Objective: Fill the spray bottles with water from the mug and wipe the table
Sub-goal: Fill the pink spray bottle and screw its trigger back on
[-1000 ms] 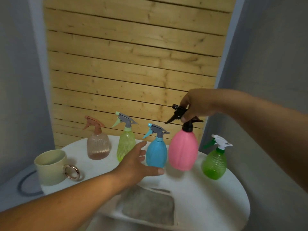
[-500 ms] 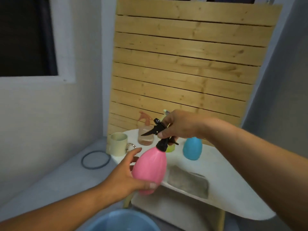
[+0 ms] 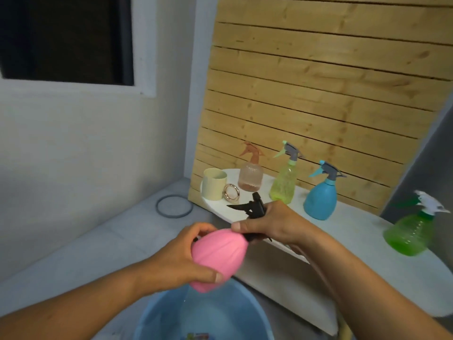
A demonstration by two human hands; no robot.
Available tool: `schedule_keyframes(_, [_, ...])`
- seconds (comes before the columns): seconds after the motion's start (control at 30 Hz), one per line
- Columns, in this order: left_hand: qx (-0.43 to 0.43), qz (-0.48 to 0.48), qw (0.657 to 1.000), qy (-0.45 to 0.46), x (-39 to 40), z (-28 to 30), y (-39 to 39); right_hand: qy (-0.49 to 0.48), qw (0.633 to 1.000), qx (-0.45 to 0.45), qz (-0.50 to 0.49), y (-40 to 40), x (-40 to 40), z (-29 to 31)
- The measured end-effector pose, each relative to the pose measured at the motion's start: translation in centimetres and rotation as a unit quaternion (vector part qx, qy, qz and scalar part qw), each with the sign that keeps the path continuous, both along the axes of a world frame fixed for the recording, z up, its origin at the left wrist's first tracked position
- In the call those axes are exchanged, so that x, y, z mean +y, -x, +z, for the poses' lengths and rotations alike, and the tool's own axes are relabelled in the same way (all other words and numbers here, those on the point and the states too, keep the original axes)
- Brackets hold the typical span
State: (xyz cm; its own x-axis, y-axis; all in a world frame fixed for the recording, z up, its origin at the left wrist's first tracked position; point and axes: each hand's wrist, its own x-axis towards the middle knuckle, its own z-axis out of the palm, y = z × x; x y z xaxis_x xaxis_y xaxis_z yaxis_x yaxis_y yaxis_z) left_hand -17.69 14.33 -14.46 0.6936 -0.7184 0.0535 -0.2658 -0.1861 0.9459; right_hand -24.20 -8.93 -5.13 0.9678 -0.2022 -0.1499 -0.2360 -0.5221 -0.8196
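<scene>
Pink bottle (image 3: 215, 256), tilted over the near blue basin (image 3: 171, 312), is cupped by the left hand (image 3: 181, 258) while the right hand (image 3: 272, 224) grasps its black sprayer head (image 3: 252, 207), so filling looks barely begun, with the mug (image 3: 213, 184) untouched far left on the table (image 3: 367, 231) and wiping still to do.

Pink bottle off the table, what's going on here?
A person holds the pink spray bottle tilted over a blue basin: the left hand grips its body, the right hand grips the black spray head. The head looks still attached. The mug and four other bottles stand on the white table.
</scene>
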Motion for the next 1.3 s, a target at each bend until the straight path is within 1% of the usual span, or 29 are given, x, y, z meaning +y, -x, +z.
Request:
schedule_keyframes(0.07, [0.014,-0.005,1.000,-0.003,0.9,0.3,-0.7,-0.043,0.999,-0.013,0.017,0.1,0.0,-0.6])
schedule_keyframes(0.13, [0.049,0.000,0.999,0.017,1.7,0.7,-1.5,-0.052,0.998,-0.031,0.034,0.0,0.0,-0.9])
schedule_keyframes(0.23, [0.142,0.012,0.988,0.062,2.7,1.2,-2.0,-0.079,0.994,-0.061,0.035,-0.1,0.0,-0.8])
schedule_keyframes(0.3, [0.205,0.025,0.976,0.068,3.1,1.2,-2.1,-0.097,0.993,-0.064,0.034,0.0,0.3,-1.0])
schedule_keyframes(0.33, [0.221,0.032,0.973,0.060,3.2,1.0,-2.3,-0.111,0.992,-0.057,0.027,-0.1,0.6,-1.2])
schedule_keyframes(0.4, [0.239,0.036,0.969,0.050,3.6,0.5,-2.3,-0.176,0.984,-0.034,-0.005,-0.1,1.2,-1.8])
schedule_keyframes(0.47, [0.228,0.022,0.971,0.066,4.2,0.4,-2.4,-0.218,0.975,-0.014,-0.037,-0.2,1.5,-2.1])
schedule_keyframes(0.5, [0.209,0.010,0.976,0.068,4.4,0.8,-2.3,-0.228,0.973,-0.001,-0.045,-0.3,1.6,-2.1])
schedule_keyframes(0.6, [0.098,0.006,0.995,-0.015,4.5,1.3,-1.3,-0.242,0.969,0.030,-0.049,-0.4,1.5,-2.6])
schedule_keyframes(0.63, [0.081,0.021,0.996,-0.024,4.4,1.3,-1.1,-0.244,0.968,0.035,-0.046,-0.4,1.4,-2.8])
schedule_keyframes(0.67, [0.092,0.036,0.995,-0.013,4.3,1.1,-0.9,-0.244,0.968,0.037,-0.046,-0.3,1.4,-2.9])
schedule_keyframes(0.73, [0.191,0.052,0.980,0.025,4.4,1.0,-1.0,-0.250,0.967,0.022,-0.046,-0.2,1.0,-2.8])
schedule_keyframes(0.77, [0.238,0.056,0.969,0.030,4.5,1.2,-1.2,-0.248,0.968,0.013,-0.040,-0.1,0.8,-2.8])
schedule_keyframes(0.93, [0.362,0.025,0.931,-0.042,4.4,1.8,-1.6,-0.188,0.981,-0.045,0.002,0.5,0.7,-2.1])
schedule_keyframes(1.03, [0.431,0.027,0.901,-0.039,4.2,1.6,-1.6,-0.190,0.980,-0.056,-0.002,0.8,0.4,-1.9])
schedule_keyframes(1.13, [0.451,0.045,0.891,-0.007,4.0,1.5,-1.6,-0.212,0.976,-0.043,-0.027,0.9,0.1,-1.7])
schedule_keyframes(1.23, [0.435,0.062,0.898,0.007,4.2,1.3,-2.0,-0.253,0.962,-0.055,-0.093,0.7,-1.2,-1.5])
schedule_keyframes(1.3, [0.429,0.079,0.900,0.017,4.6,1.1,-2.3,-0.257,0.953,-0.066,-0.144,0.5,-2.9,-1.3])
